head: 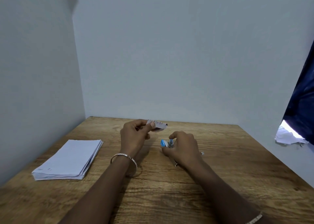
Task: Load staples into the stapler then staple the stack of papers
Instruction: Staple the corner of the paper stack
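Against pale walls, a wooden table [169, 198] holds papers [68, 159].

Paper stack [68, 159] lies on the table [169, 198] at left; stapler [167, 143] right of it, nearer centre

Wooden table [169, 198] in pale blue-grey wall [169, 53] corner.
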{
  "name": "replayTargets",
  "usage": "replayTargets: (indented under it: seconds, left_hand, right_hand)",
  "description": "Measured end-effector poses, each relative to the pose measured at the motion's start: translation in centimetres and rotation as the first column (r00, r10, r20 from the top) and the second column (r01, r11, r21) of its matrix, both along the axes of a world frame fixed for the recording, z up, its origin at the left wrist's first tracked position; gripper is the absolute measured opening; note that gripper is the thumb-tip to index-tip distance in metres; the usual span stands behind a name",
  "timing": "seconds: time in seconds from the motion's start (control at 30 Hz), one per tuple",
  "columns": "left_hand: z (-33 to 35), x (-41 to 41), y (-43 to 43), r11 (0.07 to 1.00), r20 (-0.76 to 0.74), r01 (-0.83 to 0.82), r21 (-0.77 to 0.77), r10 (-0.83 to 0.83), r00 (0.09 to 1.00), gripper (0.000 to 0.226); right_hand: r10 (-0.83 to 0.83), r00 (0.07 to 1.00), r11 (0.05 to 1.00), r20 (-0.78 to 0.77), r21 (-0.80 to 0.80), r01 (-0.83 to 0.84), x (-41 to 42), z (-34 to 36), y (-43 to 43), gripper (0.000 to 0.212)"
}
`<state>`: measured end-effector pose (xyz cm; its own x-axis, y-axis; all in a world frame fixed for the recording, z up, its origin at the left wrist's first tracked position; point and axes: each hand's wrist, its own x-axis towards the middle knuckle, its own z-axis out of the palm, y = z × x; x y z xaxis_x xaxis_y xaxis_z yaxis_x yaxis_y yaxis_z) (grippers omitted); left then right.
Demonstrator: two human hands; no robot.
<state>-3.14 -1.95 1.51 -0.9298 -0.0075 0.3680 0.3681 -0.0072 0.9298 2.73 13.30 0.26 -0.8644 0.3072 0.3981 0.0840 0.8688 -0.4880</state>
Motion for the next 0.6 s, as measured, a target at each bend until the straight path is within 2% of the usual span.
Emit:
replayTargets:
  seconds: [0.07, 0.17, 0.33, 0.43, 0.53, 0.6]
  left_hand:
    - [-0.1, -0.2, -0.1, 0.995, -0.005, -0.065, -0.071, 0.065, 0.998, 0.016]
    - [0.0, -0.4, -0.1, 0.992, 0.018, -0.085, -0.095, 0.087, 0.996, 0.021]
    - [0.1, -0.2, -0.2, 0.998, 0.076, 0.057, -0.036, -0.054, 0.996, 0.016]
    - [0.2, 0.0, -0.1, 0.995, 0.075, 0.095, 0.005, -0.095, 0.993, 0.017]
    - [0.1, 0.0, -0.1, 0.994, 0.072, 0.110, 0.020, -0.111, 0.991, 0.014]
    - [0.0, -0.1, -0.2, 0.993, 0.071, 0.112, 0.033, -0.114, 0.991, 0.011]
  right_hand:
    - [-0.009, 1.000, 0.999, 0.023, 0.051, 0.008, -0.2, -0.2, -0.2, 0.057]
    - [-0.026, 0.999, 0.994, 0.021, 0.107, 0.024, -0.3, -0.4, -0.3, 0.048]
    - [-0.021, 1.000, 0.984, 0.009, 0.174, 0.019, -0.3, -0.9, -0.2, 0.048]
    - [-0.004, 0.997, 0.982, 0.078, 0.191, -0.011, -0.2, -0.6, 0.1, 0.065]
    - [0.040, 0.982, 0.959, 0.184, 0.269, -0.090, 0.0, -0.2, 0.8, 0.096]
    - [0.095, 0.986, 0.954, 0.134, 0.270, -0.128, 0.1, 0.2, 1.0, 0.106]
